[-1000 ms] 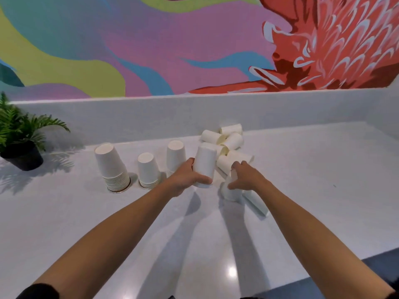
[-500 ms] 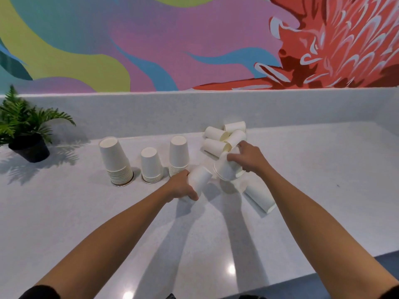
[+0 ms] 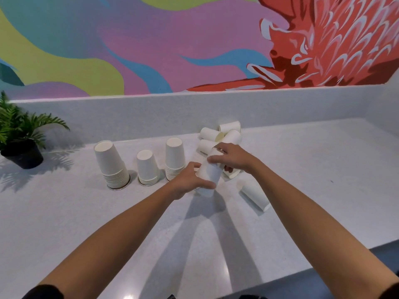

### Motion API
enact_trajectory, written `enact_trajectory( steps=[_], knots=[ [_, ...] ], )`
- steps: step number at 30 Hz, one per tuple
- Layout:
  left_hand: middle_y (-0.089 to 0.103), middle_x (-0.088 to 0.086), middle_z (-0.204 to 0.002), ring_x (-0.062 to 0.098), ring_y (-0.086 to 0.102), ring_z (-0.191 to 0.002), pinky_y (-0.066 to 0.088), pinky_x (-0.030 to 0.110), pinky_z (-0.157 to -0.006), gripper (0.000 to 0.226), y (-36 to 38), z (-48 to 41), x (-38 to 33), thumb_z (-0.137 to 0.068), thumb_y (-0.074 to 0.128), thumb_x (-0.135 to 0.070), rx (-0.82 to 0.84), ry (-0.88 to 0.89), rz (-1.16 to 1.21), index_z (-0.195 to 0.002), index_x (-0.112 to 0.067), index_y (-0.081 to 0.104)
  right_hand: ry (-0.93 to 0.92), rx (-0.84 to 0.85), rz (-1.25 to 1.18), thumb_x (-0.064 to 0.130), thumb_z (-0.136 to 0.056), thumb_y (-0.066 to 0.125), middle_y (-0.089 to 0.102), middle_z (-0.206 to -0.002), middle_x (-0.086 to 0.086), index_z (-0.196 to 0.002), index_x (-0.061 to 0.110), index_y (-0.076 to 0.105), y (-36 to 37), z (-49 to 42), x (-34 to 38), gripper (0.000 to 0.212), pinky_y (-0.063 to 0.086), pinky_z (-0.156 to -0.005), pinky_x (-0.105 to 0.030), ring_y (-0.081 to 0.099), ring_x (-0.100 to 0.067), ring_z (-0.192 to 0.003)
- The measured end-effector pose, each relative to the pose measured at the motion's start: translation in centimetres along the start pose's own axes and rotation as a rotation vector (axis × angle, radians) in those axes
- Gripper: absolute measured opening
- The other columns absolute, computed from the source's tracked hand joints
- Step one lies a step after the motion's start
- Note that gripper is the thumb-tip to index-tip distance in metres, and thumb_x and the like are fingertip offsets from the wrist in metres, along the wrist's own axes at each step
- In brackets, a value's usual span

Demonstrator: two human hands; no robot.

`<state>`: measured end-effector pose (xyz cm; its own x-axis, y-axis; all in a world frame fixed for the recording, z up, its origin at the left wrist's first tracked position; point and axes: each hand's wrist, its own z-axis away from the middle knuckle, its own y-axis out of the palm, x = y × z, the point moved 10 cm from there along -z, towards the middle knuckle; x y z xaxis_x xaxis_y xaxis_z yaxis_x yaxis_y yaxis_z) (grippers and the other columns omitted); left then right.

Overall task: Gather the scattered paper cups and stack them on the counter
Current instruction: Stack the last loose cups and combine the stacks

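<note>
Both hands meet over the white counter (image 3: pixel 302 169) on a tilted white paper cup (image 3: pixel 209 175). My left hand (image 3: pixel 187 182) grips its lower part, thumb wrapped across the front. My right hand (image 3: pixel 232 157) curls its fingers over the upper end; a second cup's rim (image 3: pixel 232 174) shows just beneath that hand. Three upside-down cup stacks stand to the left: a tall one (image 3: pixel 112 167), a short one (image 3: pixel 148 168) and a third (image 3: pixel 175 157). Loose cups (image 3: pixel 220 134) lie on their sides behind my hands, and one more lies at the right (image 3: pixel 255 196).
A potted fern (image 3: pixel 19 139) stands at the far left of the counter. A low white backsplash (image 3: pixel 280 106) runs along the back under a colourful mural. The counter's front edge (image 3: pixel 323 270) crosses the lower right.
My left hand has raised its cup and my right hand has brought its cup against it, so both hands now hold together at the centre. The view has dipped slightly.
</note>
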<state>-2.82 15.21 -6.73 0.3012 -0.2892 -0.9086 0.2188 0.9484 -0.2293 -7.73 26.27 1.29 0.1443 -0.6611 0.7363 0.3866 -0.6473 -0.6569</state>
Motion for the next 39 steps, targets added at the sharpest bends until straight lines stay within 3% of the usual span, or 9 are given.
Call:
enact_trajectory(
  steps=[3, 6, 8, 12, 18, 25, 29, 32, 39],
  knots=[
    [0.06, 0.003, -0.117, 0.021, 0.059, -0.106, 0.053, 0.034, -0.085, 0.073, 0.4, -0.3, -0.3, -0.066, 0.085, -0.027, 0.003, 0.018, 0.014, -0.126, -0.019, 0.046, -0.021, 0.085, -0.06, 0.046, -0.087, 0.062, 0.066, -0.095, -0.009, -0.109, 0.013, 0.062, 0.7, 0.6, 0.2, 0.04, 0.053, -0.059, -0.028, 0.062, -0.021, -0.071],
    [0.061, 0.003, -0.114, 0.018, 0.059, -0.098, 0.05, 0.029, -0.076, 0.066, -0.3, 0.0, -0.6, -0.068, 0.084, -0.024, -0.079, 0.04, 0.01, -0.122, -0.015, 0.049, 0.097, -0.004, -0.148, 0.058, -0.094, 0.039, 0.065, -0.098, -0.01, -0.111, 0.014, 0.062, -0.8, 1.0, -1.4, 0.052, 0.049, -0.061, -0.029, 0.059, -0.022, -0.069],
    [0.06, 0.004, -0.112, 0.018, 0.058, -0.097, 0.048, 0.028, -0.075, 0.063, -1.1, 0.0, -0.3, -0.069, 0.084, -0.02, -0.128, 0.034, 0.046, -0.121, -0.013, 0.048, 0.174, -0.098, 0.18, 0.058, -0.095, 0.034, 0.064, -0.115, -0.013, -0.123, 0.013, 0.056, -2.6, 0.9, -3.8, 0.058, 0.047, -0.076, -0.034, 0.061, -0.026, -0.09],
    [0.057, 0.005, -0.112, 0.021, 0.056, -0.099, 0.046, 0.032, -0.081, 0.061, -1.5, 0.1, 0.2, -0.071, 0.083, -0.018, -0.121, 0.019, 0.057, -0.119, -0.013, 0.046, 0.378, 0.015, 0.845, 0.061, -0.081, 0.058, 0.052, -0.133, -0.01, -0.134, 0.014, 0.041, -2.3, 1.8, -9.9, 0.073, 0.039, -0.095, -0.039, 0.046, -0.029, -0.124],
    [0.055, 0.002, -0.111, 0.018, 0.053, -0.099, 0.044, 0.032, -0.083, 0.062, -1.7, 0.3, 0.5, -0.074, 0.081, -0.02, -0.085, 0.01, 0.025, -0.123, -0.015, 0.044, 0.496, 0.045, 0.877, 0.053, -0.071, 0.072, 0.057, -0.121, -0.006, -0.126, 0.014, 0.038, -0.7, 3.3, -14.2, 0.075, 0.038, -0.096, -0.041, 0.049, -0.026, -0.118],
    [0.054, 0.005, -0.116, 0.022, 0.054, -0.106, 0.048, 0.037, -0.09, 0.065, -2.2, 0.4, 1.9, -0.073, 0.082, -0.019, -0.058, -0.045, 0.077, -0.124, -0.016, 0.042, 0.464, -0.06, 0.548, 0.045, -0.074, 0.074, 0.054, -0.13, -0.01, -0.14, 0.01, 0.027, -2.2, 1.5, -9.7, 0.088, 0.045, -0.087, -0.037, 0.055, -0.029, -0.117],
    [0.056, 0.008, -0.123, 0.024, 0.056, -0.112, 0.05, 0.044, -0.098, 0.085, -2.4, 0.7, 2.1, -0.055, 0.086, -0.027, -0.046, -0.052, 0.134, -0.128, -0.013, 0.043, 0.227, -0.324, 0.241, 0.044, -0.08, 0.069, 0.055, -0.128, -0.011, -0.136, 0.011, 0.032, -4.9, -0.1, -1.8, 0.075, 0.045, -0.086, -0.038, 0.056, -0.032, -0.115],
    [0.056, 0.009, -0.124, 0.023, 0.056, -0.11, 0.051, 0.037, -0.091, 0.079, -2.6, 0.9, 2.1, -0.063, 0.086, -0.02, -0.036, -0.049, 0.181, -0.129, -0.011, 0.043, 0.032, -0.497, -0.085, 0.046, -0.082, 0.066, 0.053, -0.119, -0.005, -0.132, 0.017, 0.035, -5.7, -0.3, 3.0, 0.065, 0.052, -0.089, -0.039, 0.057, -0.027, -0.107],
    [0.059, 0.005, -0.122, 0.018, 0.058, -0.105, 0.051, 0.029, -0.078, 0.07, -2.8, 1.6, 1.8, -0.073, 0.082, -0.015, -0.019, -0.041, 0.222, -0.131, -0.013, 0.043, -0.048, -0.433, -0.199, 0.045, -0.086, 0.063, 0.052, -0.128, -0.007, -0.133, 0.02, 0.031, -2.0, -0.5, 6.8, 0.063, 0.053, -0.094, -0.041, 0.057, -0.025, -0.11]
  ],
)
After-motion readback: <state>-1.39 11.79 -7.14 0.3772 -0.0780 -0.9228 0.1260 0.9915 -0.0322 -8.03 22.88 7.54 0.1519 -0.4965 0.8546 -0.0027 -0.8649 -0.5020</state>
